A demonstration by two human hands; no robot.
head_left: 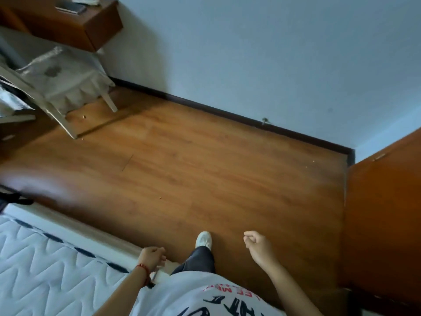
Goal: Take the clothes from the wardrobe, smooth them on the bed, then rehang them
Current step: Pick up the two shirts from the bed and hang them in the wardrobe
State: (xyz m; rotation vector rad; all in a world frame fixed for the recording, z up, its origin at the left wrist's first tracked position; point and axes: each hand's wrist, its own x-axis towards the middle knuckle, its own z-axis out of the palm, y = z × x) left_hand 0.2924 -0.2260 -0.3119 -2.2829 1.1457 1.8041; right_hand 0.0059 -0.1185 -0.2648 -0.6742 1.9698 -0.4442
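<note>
The bed [45, 254] fills the lower left of the frame, a bare white quilted mattress with a dark dashed trim along its edge. Its visible long edge runs on a diagonal from the left border of the frame down toward the bottom centre, and a pale frame rail follows that edge on the floor side.

The left hand [152, 257] hangs just past the mattress corner at bottom centre, fingers loosely curled with nothing in them, a red bracelet [143, 267] round the wrist. The right hand [257, 245] is well apart from it, to the right over the bare floor [205, 174], its fingers also loosely curled and empty. Between the hands, a leg in dark trousers ends in a white shoe [204, 240] pointing toward the top of the frame, and a white printed T-shirt [200, 297] fills the bottom edge.

At the right edge stands an orange-brown wooden panel [385, 220], possibly the wardrobe door, though the view does not make that sure. In the upper left a pale chair [68, 87] with a fabric seat stands under a wall-mounted wooden shelf [75, 26] carrying a dark flat object [71, 7]. A pale blue wall [250, 53] with a dark skirting board crosses the top.
</note>
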